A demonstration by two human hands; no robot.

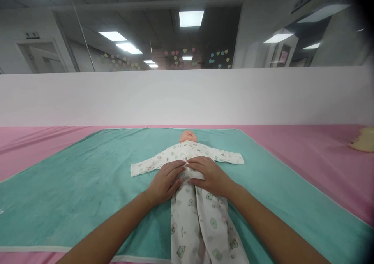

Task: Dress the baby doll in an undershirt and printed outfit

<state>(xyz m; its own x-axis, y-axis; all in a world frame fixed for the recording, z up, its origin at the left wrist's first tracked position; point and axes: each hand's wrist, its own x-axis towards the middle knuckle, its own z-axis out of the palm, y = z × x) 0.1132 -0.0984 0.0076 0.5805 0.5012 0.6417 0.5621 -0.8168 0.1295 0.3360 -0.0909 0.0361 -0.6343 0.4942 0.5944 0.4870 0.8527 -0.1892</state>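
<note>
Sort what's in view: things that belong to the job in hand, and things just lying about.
In hand:
- patterned clothing, touched by the left hand and right hand
- doll, at the clothing's neck end
- teal blanket, spread underneath

Apparently just about:
- pink sheet
- yellow object, cut off at the right edge

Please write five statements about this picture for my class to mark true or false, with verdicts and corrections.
1. The left hand and right hand both touch the patterned white clothes. True.
2. Both sleeves are folded across the chest. False: the sleeves are spread out to either side.
3. The doll's head is beyond the hands, nearer the white wall. True.
4. The clothes lie on a yellow sheet. False: it is a teal sheet.
5. Pink cloth shows beyond the sheet's edges. True.
</note>
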